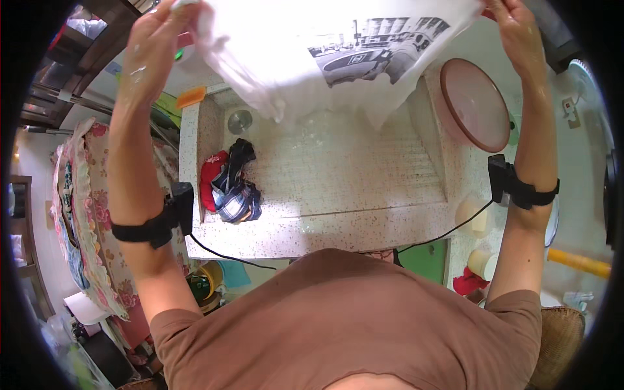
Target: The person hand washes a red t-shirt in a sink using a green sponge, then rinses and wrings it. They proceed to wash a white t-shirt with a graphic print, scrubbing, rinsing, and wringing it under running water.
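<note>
A white T-shirt (260, 39) with a black-and-white picture printed on it hangs spread out between my raised hands, over the far side of a speckled stone wash trough (312, 231). My left hand (161, 25) grips its upper left edge, fingers closed. At the top right, my right hand (513, 23) pinches the opposite edge; its fingertips are partly cut off by the picture's rim. The shirt's lower edge droops in folds above the trough floor. White suds cling to my left wrist. A bundle of dark plaid and red clothes (237, 198) lies in the trough's left near corner.
A pinkish basin (478, 107) with a brown rim leans at the trough's right side. An orange block (191, 97) sits on the far left corner, near a round metal drain (240, 121). Flowered cloth (97, 195) covers something at left. Cables run from my forearm straps.
</note>
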`<act>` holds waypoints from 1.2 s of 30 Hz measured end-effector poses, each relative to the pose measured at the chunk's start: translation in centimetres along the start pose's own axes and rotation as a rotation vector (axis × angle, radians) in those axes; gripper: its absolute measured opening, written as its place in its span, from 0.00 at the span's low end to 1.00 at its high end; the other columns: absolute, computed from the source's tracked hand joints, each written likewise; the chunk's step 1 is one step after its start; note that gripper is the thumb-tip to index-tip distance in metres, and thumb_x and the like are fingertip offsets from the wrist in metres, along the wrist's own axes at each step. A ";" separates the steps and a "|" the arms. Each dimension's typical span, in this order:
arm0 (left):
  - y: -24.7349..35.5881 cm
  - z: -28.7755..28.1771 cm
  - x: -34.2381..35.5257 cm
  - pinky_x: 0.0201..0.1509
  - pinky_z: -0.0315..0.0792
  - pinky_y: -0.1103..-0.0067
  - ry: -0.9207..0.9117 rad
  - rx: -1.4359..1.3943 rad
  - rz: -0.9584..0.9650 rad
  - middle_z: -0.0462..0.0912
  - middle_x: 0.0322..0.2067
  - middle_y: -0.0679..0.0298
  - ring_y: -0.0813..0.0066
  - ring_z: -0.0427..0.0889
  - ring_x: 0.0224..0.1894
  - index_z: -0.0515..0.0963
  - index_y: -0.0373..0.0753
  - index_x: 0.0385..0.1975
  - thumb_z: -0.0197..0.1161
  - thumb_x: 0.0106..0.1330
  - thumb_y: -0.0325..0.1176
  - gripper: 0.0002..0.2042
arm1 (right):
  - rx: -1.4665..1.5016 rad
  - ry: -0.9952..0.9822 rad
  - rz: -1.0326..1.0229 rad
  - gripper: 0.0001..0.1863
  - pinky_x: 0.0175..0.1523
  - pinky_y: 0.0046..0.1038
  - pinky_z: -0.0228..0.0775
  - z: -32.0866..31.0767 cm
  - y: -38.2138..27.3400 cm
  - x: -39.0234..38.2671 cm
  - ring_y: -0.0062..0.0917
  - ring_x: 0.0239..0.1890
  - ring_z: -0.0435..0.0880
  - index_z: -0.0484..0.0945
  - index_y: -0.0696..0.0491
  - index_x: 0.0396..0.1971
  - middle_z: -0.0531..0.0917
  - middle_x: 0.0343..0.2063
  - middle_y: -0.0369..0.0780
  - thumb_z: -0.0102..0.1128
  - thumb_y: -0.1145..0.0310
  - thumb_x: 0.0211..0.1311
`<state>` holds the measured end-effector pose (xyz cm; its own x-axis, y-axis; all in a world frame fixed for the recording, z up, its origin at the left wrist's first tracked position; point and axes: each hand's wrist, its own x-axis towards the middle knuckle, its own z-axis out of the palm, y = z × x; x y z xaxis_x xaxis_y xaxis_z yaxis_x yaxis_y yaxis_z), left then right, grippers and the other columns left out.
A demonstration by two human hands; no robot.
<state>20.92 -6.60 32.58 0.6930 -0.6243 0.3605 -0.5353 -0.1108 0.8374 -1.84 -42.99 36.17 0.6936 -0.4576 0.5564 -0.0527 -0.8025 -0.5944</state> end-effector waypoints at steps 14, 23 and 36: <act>-22.7 14.9 -9.5 0.30 0.68 0.76 -0.180 0.095 -0.627 0.78 0.23 0.64 0.73 0.73 0.26 0.79 0.33 0.37 0.60 0.65 0.47 0.19 | 0.201 -0.596 0.682 0.20 0.45 0.25 0.68 17.6 19.1 -16.1 0.22 0.38 0.77 0.78 0.53 0.47 0.82 0.37 0.37 0.55 0.53 0.66; -36.1 33.1 -15.9 0.61 0.56 0.53 -0.241 0.789 -0.600 0.77 0.49 0.51 0.56 0.71 0.56 0.75 0.40 0.52 0.49 0.70 0.47 0.20 | -0.393 -0.981 0.632 0.37 0.67 0.43 0.55 35.7 28.2 -27.2 0.42 0.67 0.61 0.64 0.48 0.66 0.58 0.69 0.48 0.53 0.42 0.63; -34.2 37.3 -17.9 0.51 0.61 0.59 -0.391 0.441 -0.637 0.77 0.39 0.50 0.52 0.69 0.51 0.74 0.36 0.41 0.50 0.69 0.36 0.11 | 0.050 -0.937 0.514 0.14 0.58 0.44 0.58 39.1 23.3 -31.3 0.42 0.49 0.73 0.79 0.52 0.45 0.79 0.43 0.43 0.56 0.66 0.59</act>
<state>8.80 -20.44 -17.90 0.7517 -0.5540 -0.3579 -0.2964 -0.7685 0.5671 3.35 -32.40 -17.82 0.8733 -0.2424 -0.4226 -0.4806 -0.5706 -0.6659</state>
